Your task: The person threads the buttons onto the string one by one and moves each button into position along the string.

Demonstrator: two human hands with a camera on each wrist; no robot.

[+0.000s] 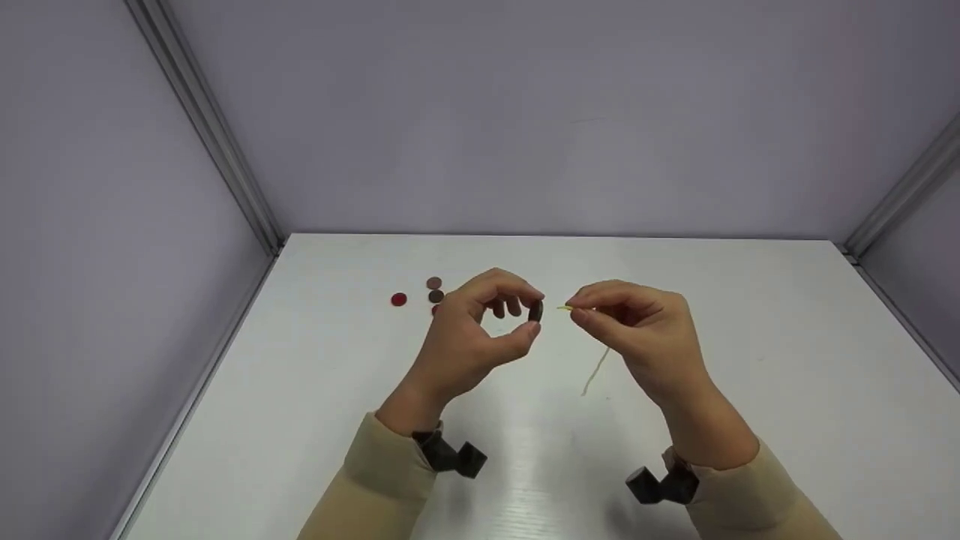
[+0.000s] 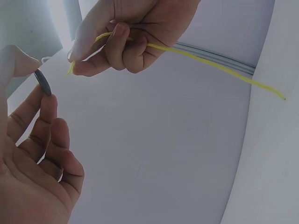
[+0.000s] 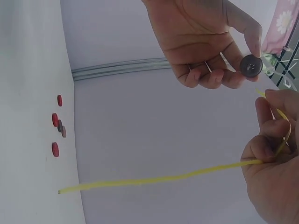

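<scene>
My left hand (image 1: pixel 480 330) pinches a dark grey button (image 1: pixel 535 312) between thumb and forefinger, held above the white table (image 1: pixel 750 315). The button (image 3: pixel 251 65) shows its holes in the right wrist view and appears edge-on (image 2: pixel 42 82) in the left wrist view. My right hand (image 1: pixel 637 322) pinches a thin yellow thread (image 1: pixel 596 371) near its tip, which points toward the button a short gap away. The rest of the thread (image 3: pixel 159 178) hangs down toward the table; the same thread (image 2: pixel 219 65) trails off to the right in the left wrist view.
Several small buttons lie on the table at the back left: a red one (image 1: pixel 399 300), a brown one (image 1: pixel 433 283) and a dark one (image 1: pixel 436 296). Grey walls with metal corner posts (image 1: pixel 202 120) enclose the table on three sides.
</scene>
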